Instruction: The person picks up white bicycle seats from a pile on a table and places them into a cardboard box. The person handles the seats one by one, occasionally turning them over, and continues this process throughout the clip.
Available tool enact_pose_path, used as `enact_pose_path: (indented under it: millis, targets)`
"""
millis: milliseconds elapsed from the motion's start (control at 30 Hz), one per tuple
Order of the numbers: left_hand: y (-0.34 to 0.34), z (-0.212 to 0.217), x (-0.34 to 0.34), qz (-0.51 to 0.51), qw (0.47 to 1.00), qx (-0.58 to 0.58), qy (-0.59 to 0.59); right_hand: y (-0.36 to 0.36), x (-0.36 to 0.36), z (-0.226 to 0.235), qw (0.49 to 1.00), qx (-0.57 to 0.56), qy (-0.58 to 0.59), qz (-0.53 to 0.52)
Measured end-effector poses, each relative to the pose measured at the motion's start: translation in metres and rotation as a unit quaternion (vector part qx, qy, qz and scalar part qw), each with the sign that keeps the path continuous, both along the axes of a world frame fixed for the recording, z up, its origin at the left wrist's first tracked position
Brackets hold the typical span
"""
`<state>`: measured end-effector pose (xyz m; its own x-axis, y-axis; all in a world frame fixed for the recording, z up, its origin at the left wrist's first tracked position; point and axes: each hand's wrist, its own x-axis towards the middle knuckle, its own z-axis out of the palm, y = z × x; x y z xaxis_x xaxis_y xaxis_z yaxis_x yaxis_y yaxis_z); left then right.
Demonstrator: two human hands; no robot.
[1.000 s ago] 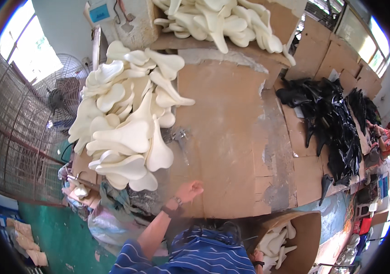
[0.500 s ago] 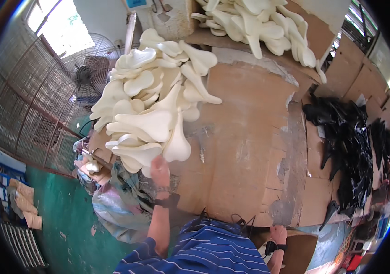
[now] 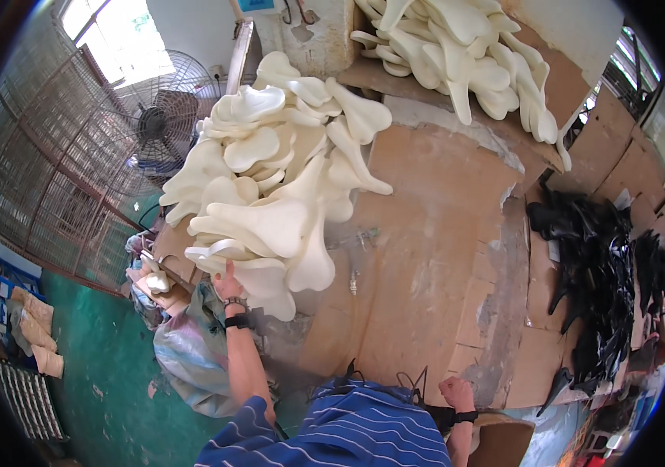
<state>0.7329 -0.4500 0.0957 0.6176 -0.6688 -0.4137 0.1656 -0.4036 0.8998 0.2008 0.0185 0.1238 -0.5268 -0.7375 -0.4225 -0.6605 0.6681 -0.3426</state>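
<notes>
Cream-white foam bicycle-saddle pads (image 3: 262,222) lie in a loose heap at the left of the cardboard-covered table. My left hand (image 3: 229,285) is at the heap's near left corner, fingers closed on the narrow end of the lowest foam saddle pad (image 3: 264,286). The pad's wide end points toward the table's middle. A dark band and a bracelet circle my left wrist. Close to the table's near edge, in front of my body, my right hand (image 3: 457,391) is curled into a fist. No object shows in it.
More pads (image 3: 464,58) are piled on a raised surface at the back. Glossy black saddle-shaped pieces (image 3: 593,280) lie in a heap at right. A caged fan (image 3: 151,123) stands back left. Small metal fitting (image 3: 353,282) is mid-table; a woven sack (image 3: 192,354) hangs front left.
My left hand has moved left along the heap's near edge, and the lowest pad now shows more fully. My right hand has risen slightly and shifted left. The whole view has shifted a little.
</notes>
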Motion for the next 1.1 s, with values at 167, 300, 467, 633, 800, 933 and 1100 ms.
enact_pose_path:
  millis: [167,300,467,633,800,933,1100]
  targets:
    - [-0.005,-0.021,0.013,-0.066,0.998,-0.017,0.02,-0.006,-0.005,0.005,0.999,0.015,0.008,0.039]
    - [0.016,0.017,-0.014,-0.018,1.0,-0.016,-0.004,-0.048,-0.01,0.036,0.996,0.022,0.034,0.075]
    - [0.046,0.041,0.012,-0.021,0.995,-0.102,-0.008,-0.132,-0.007,0.076,0.99,-0.022,0.031,0.139]
    - [0.047,0.078,0.022,-0.047,0.995,-0.086,-0.033,-0.227,0.035,0.133,0.967,-0.117,-0.116,0.194]
    - [0.033,0.028,0.047,-0.108,0.931,0.09,-0.338,-0.346,0.124,0.172,0.925,-0.198,-0.194,0.259]
    - [0.036,0.038,0.03,-0.072,0.913,0.107,-0.388,-0.422,0.179,0.173,0.904,-0.279,-0.167,0.279]
    - [0.03,-0.034,0.071,-0.109,0.974,0.04,-0.193,-0.51,0.243,0.143,0.845,-0.376,-0.064,0.376]
